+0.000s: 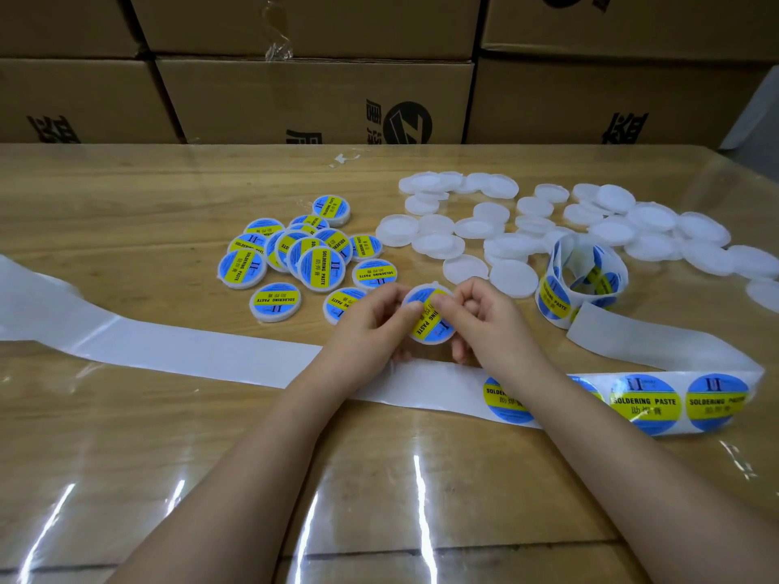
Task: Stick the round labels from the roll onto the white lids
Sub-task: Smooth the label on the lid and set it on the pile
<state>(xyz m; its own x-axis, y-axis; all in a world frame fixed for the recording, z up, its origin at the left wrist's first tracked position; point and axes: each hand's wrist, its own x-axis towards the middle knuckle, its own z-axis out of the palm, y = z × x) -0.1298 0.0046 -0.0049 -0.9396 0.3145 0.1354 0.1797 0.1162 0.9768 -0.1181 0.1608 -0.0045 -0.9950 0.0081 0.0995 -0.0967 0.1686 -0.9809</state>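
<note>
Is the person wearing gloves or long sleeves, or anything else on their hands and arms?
No gloves. The left hand and right hand are bare, with no rings showing. The left forearm and right forearm are bare too: no sleeves, watch or bracelet anywhere in the picture.

Round labels (645,404) read "SOLDERING PASTE" (on lids (322,269) too); carton (316,99) print seems Chinese.

Bright, even overhead light; white glare streaks on the glossy table (126,415); edges bend slightly.
</note>
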